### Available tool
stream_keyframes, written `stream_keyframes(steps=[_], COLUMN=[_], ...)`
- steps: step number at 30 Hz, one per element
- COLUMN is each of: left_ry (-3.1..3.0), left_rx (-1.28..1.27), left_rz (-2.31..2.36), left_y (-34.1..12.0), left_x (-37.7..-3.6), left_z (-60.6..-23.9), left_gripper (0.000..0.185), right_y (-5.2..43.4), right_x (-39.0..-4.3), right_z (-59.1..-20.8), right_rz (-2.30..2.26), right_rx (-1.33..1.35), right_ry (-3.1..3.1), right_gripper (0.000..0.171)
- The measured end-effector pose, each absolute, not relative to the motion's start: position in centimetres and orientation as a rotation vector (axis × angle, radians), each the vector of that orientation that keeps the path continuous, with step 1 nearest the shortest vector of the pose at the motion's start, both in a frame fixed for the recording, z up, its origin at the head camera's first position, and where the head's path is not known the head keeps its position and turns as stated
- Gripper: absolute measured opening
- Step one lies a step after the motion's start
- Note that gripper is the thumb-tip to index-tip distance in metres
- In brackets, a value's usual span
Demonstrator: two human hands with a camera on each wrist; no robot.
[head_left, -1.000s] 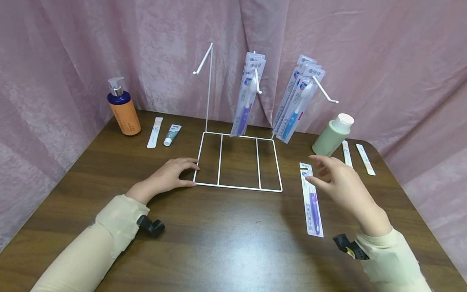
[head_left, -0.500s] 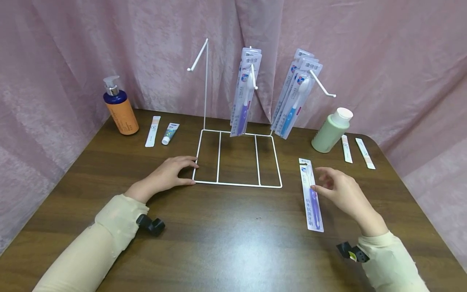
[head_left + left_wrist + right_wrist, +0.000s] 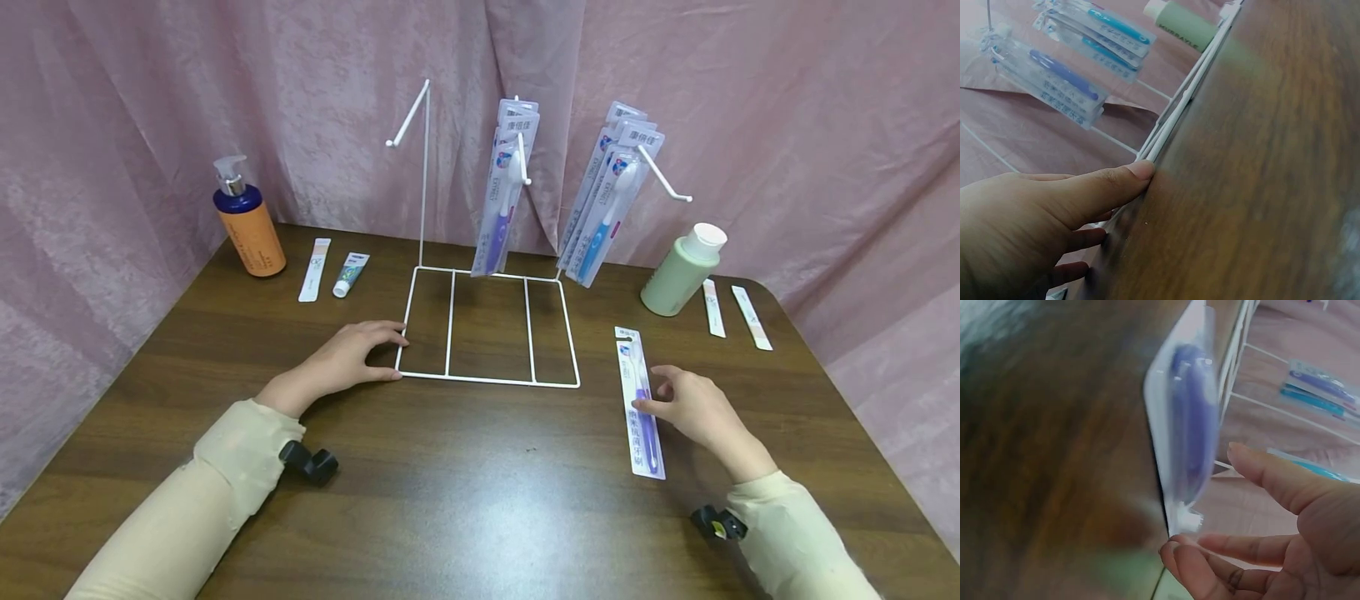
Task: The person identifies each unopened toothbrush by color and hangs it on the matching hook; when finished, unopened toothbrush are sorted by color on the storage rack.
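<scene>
A white wire display rack (image 3: 495, 381) stands on the table, with packaged toothbrushes hanging from its middle hook (image 3: 501, 208) and right hook (image 3: 603, 217). My left hand (image 3: 345, 357) rests at the rack's front left corner. Its thumb (image 3: 1141, 169) touches the corner in the left wrist view, and its fingers lie against the left bar. Right of the rack, a purple toothbrush in a blister pack (image 3: 641, 417) lies flat. My right hand (image 3: 693, 408) is over its right edge, thumb above the pack. In the right wrist view the fingertips (image 3: 1175, 547) meet the pack's edge; the thumb stands apart.
The rack's left hook (image 3: 408, 117) carries nothing. An orange pump bottle (image 3: 255, 237), a white sachet (image 3: 314, 271) and a small toothpaste tube (image 3: 350, 275) are at back left. A green bottle (image 3: 678, 275) and two sachets (image 3: 752, 318) are at back right.
My right hand has come down and toward me, from beside the top of the toothbrush pack to the middle of its right edge. The left hand has stayed on the rack.
</scene>
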State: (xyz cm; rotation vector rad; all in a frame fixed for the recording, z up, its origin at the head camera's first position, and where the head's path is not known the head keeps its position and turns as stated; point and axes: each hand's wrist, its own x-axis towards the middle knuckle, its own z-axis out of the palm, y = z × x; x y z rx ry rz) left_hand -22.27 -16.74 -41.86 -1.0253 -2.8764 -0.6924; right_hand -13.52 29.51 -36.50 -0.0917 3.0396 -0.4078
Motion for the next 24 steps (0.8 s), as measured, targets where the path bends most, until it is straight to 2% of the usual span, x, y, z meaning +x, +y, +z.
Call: stream_keyframes(steps=[7,9,14,17,20,24], left_ry=[-2.884,-2.887,-2.886,-2.888,-2.889,-2.871], left_rx=[-1.022,-1.019,-1.019,-1.019,-1.014,-1.020], left_rz=[-0.690,-0.687,-0.684,-0.683,-0.682,-0.681], left_y=[-16.74,-16.75,-16.73,-16.71,-16.69,-16.66], left_x=[-22.34,-22.35,-22.29,-22.27,-22.24,-22.19], left_z=[-41.88,-41.88,-41.76,-41.77,-41.80,-41.83], left_gripper=[0.048,0.049,0.049,0.048,0.048,0.047], right_y=[29.24,29.11,28.79,28.77,28.85,29.09], right_x=[-13.92,-14.01,-14.10,-14.06,-14.00,-14.04], right_z=[-37.04,-37.17,-37.49,-37.57,-37.50,-37.39], right_rz=[-0.354,-0.343,-0.332,-0.341,-0.350,-0.354], right_rx=[-0.053,-0.051,-0.048,-0.056,-0.063,-0.035], right_ry=[2.997,2.990,2.995,3.000,3.001,2.982], right_gripper=[0.076,0.073,0.047,0.040,0.042,0.053])
